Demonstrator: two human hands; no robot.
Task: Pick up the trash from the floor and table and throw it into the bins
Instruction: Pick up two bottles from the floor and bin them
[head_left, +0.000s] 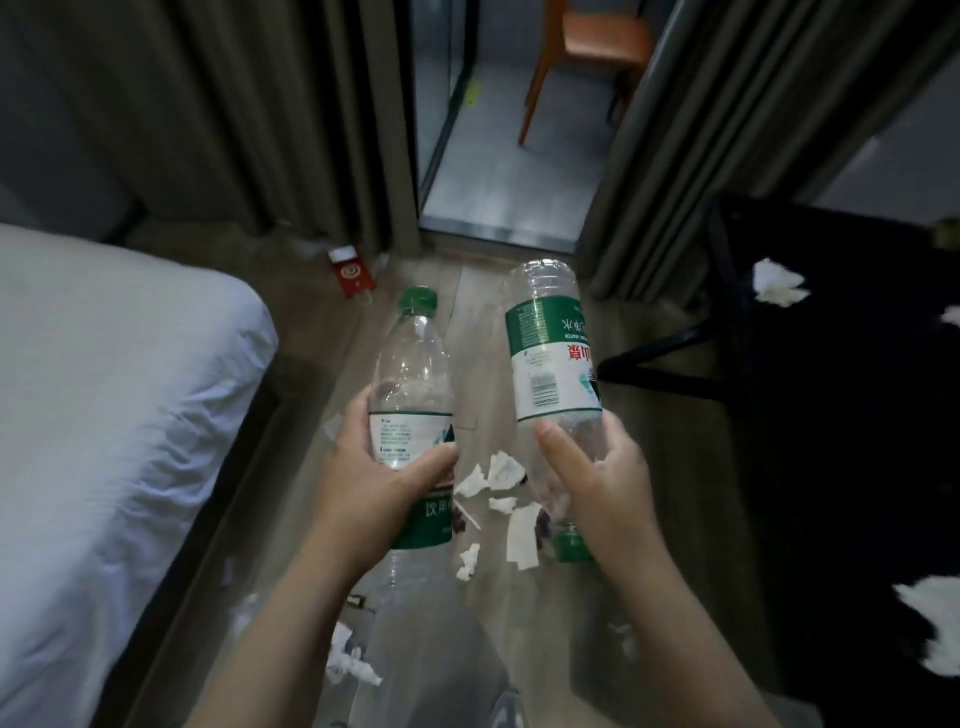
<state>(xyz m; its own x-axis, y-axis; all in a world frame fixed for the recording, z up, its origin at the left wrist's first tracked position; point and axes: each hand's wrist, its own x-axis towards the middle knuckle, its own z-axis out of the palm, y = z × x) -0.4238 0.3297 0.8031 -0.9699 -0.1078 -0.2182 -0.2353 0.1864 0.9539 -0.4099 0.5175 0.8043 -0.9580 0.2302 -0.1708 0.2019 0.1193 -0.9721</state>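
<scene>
Head view shows your left hand (384, 467) wrapped round one empty bottle (410, 374), cap up, and your right hand (597, 467) gripping a second bottle (550, 353), cap down, both held above the floor (660, 519). Paper scraps (522, 535) on the floor and tissue (779, 283) on the desk (857, 415) are left to collect; no bin shows.

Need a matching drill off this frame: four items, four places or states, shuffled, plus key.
Items
1. left-hand bottle
2. right-hand bottle
3. red packet
4. crumpled tissue

Places or states
A. on the black table
B. held, cap end toward the person
C. on the floor by the curtain
D. held, cap end away from the person

Pairs: 1-D, 2-B, 3-C, 4-A
</scene>
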